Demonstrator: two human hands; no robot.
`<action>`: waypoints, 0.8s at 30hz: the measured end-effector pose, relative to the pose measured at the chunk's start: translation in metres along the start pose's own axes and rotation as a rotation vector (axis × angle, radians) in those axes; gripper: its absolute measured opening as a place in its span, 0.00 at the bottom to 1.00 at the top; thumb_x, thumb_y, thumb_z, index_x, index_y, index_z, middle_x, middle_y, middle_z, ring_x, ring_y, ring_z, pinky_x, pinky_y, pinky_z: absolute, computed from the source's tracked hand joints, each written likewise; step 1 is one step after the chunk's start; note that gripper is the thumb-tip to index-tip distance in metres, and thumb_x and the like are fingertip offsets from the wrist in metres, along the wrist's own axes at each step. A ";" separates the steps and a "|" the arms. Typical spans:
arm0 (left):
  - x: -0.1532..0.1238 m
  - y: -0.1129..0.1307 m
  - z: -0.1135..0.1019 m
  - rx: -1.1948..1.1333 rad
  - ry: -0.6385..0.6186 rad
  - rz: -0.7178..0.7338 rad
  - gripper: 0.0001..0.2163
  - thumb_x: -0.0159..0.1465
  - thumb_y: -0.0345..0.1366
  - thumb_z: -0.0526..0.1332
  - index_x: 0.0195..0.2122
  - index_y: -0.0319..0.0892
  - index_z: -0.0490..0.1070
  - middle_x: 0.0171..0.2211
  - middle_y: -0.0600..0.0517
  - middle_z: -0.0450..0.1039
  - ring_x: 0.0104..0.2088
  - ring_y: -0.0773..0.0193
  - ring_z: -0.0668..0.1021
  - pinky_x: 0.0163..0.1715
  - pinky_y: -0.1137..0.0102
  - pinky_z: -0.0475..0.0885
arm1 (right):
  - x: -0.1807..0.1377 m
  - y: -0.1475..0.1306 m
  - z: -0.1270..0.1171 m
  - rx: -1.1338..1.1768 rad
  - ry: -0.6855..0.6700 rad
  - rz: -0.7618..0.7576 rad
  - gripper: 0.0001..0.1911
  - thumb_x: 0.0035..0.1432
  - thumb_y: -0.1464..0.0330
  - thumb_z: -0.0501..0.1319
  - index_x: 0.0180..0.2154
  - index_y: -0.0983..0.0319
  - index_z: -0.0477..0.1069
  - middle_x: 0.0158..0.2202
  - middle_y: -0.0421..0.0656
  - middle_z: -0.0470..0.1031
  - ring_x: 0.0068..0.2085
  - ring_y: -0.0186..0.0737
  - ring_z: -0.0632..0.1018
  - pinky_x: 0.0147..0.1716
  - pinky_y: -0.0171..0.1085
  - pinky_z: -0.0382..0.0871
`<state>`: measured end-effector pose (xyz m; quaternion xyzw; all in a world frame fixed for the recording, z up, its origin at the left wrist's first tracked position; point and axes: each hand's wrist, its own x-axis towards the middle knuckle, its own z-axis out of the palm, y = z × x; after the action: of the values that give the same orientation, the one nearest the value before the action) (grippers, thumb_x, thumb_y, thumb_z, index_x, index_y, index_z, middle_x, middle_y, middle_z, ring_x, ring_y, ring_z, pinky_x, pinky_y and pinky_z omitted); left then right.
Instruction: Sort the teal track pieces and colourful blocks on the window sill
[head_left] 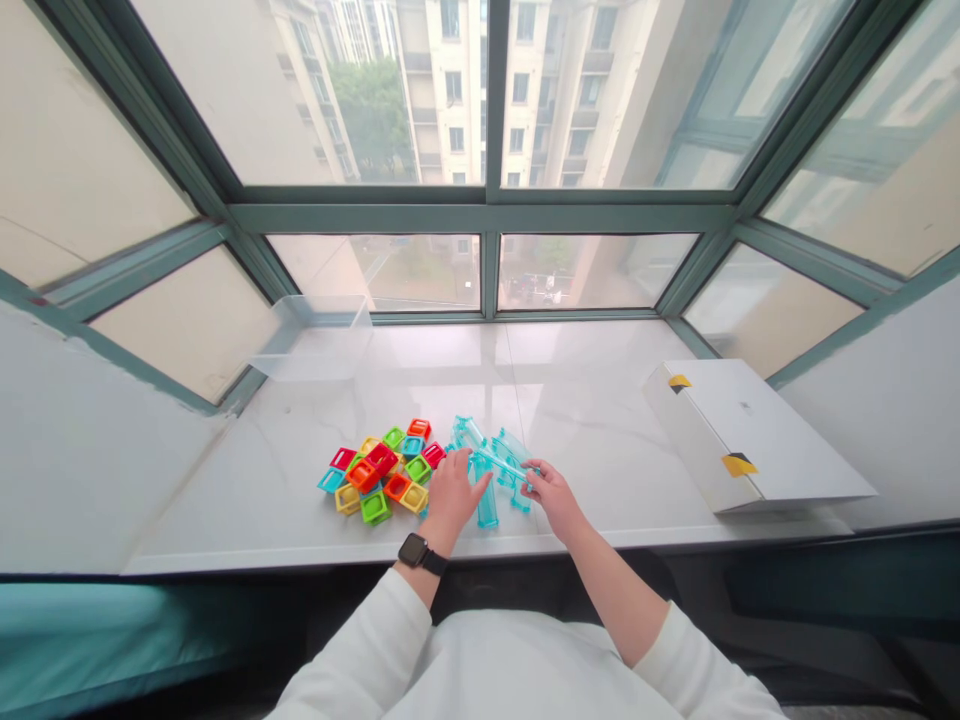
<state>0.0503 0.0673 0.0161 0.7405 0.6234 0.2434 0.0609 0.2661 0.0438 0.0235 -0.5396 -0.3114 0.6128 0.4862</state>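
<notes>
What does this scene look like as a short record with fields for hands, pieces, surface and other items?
left hand: fingers on the clear blue tubes
right hand: pinching a tube end
tiles: heap of colourful square frames, left of the hands
surface: white window ledge
other: clear plastic bin far left, white box right
</notes>
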 end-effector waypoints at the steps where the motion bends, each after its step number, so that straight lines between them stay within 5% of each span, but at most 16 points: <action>1: 0.001 0.001 0.000 0.003 -0.015 0.001 0.20 0.67 0.47 0.66 0.55 0.43 0.68 0.46 0.43 0.76 0.47 0.47 0.79 0.47 0.57 0.75 | 0.000 0.001 -0.001 0.000 0.003 -0.003 0.23 0.47 0.53 0.73 0.42 0.59 0.78 0.31 0.38 0.72 0.32 0.38 0.76 0.43 0.45 0.77; 13: 0.001 0.004 -0.005 -0.013 -0.026 0.028 0.17 0.69 0.46 0.63 0.55 0.45 0.70 0.45 0.44 0.76 0.45 0.49 0.79 0.45 0.59 0.74 | -0.002 -0.003 -0.015 0.054 0.078 -0.103 0.25 0.52 0.54 0.72 0.49 0.58 0.80 0.34 0.39 0.76 0.37 0.39 0.78 0.47 0.45 0.77; 20: -0.013 0.019 -0.055 -0.307 -0.037 0.047 0.12 0.71 0.46 0.59 0.50 0.47 0.74 0.43 0.46 0.76 0.45 0.51 0.78 0.49 0.56 0.73 | -0.027 -0.011 0.000 -0.078 0.001 -0.096 0.29 0.53 0.53 0.73 0.53 0.59 0.77 0.36 0.43 0.79 0.44 0.48 0.81 0.43 0.43 0.74; 24: -0.030 0.032 -0.078 -0.534 -0.169 -0.038 0.15 0.71 0.49 0.59 0.53 0.47 0.74 0.42 0.47 0.77 0.37 0.57 0.78 0.40 0.61 0.75 | -0.040 -0.017 0.021 -0.066 -0.061 -0.094 0.22 0.50 0.52 0.74 0.42 0.58 0.77 0.36 0.43 0.80 0.41 0.47 0.81 0.40 0.42 0.73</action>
<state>0.0412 0.0157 0.0887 0.7040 0.5439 0.3351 0.3102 0.2481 0.0156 0.0580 -0.5211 -0.3710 0.5948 0.4867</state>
